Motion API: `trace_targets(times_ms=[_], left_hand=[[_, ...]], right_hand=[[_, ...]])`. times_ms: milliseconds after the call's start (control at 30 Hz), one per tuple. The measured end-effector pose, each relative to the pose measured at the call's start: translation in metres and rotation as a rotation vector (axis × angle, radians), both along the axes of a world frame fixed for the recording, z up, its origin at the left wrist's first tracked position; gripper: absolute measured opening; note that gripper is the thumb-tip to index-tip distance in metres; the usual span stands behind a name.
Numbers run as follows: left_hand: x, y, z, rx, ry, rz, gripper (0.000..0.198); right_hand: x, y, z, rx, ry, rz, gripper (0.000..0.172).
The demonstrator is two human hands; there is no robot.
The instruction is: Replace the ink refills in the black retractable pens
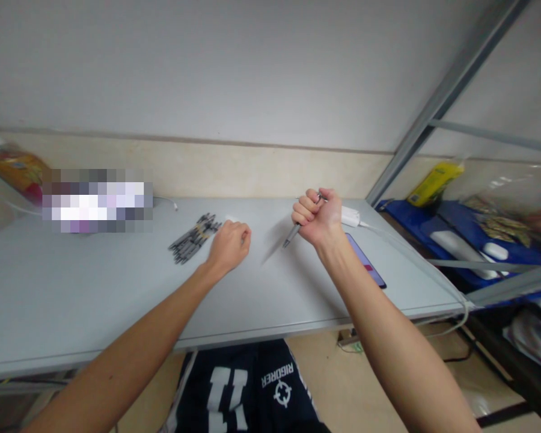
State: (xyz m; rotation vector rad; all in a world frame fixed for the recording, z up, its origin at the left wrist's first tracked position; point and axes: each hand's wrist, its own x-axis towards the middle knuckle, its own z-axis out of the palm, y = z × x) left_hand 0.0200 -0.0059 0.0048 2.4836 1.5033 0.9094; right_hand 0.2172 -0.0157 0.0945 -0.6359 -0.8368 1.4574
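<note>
My right hand (320, 218) is raised over the right part of the grey desk (261, 307), its fingers wrapped round a grey pen (291, 236). The pen's tip points down and to the left, and part of its body shows above the fist. My left hand (229, 243) rests low over the desk with curled fingers. Its palm faces down, so whatever may be inside is hidden. Just left of it lies a bunch of several grey and black pens (190, 242), with a yellowish band or label across them.
A phone (370, 266) lies beside my right forearm, near a white charger (350, 216) with a cable. A blurred-out patch (97, 201) covers things at the back left. Beyond the metal frame (469, 66), a blue surface (397, 213) holds a yellow packet (436, 183).
</note>
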Motion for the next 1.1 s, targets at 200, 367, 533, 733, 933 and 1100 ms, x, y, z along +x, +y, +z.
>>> trace_targets(times_ms=[200, 367, 533, 733, 933, 1100], left_hand=[[-0.004, -0.005, 0.008, 0.047, 0.231, 0.236, 0.024], [-0.005, -0.007, 0.011, 0.031, 0.341, 0.339, 0.027], [-0.006, -0.007, 0.011, -0.001, 0.418, 0.389, 0.029], [-0.008, -0.006, 0.012, -0.018, 0.449, 0.377, 0.029], [-0.008, -0.006, 0.013, -0.042, 0.447, 0.366, 0.028], [-0.008, -0.008, 0.013, -0.025, 0.437, 0.397, 0.028]], right_hand=[[-0.004, -0.001, 0.003, 0.009, -0.017, -0.008, 0.05], [-0.01, -0.003, 0.006, -0.125, 0.211, 0.047, 0.045], [-0.011, -0.004, 0.008, -0.162, 0.345, 0.089, 0.043], [-0.009, -0.003, 0.009, -0.171, 0.351, 0.086, 0.039], [-0.007, -0.002, 0.006, -0.166, 0.345, 0.089, 0.041], [-0.008, -0.004, 0.006, -0.168, 0.332, 0.083, 0.037]])
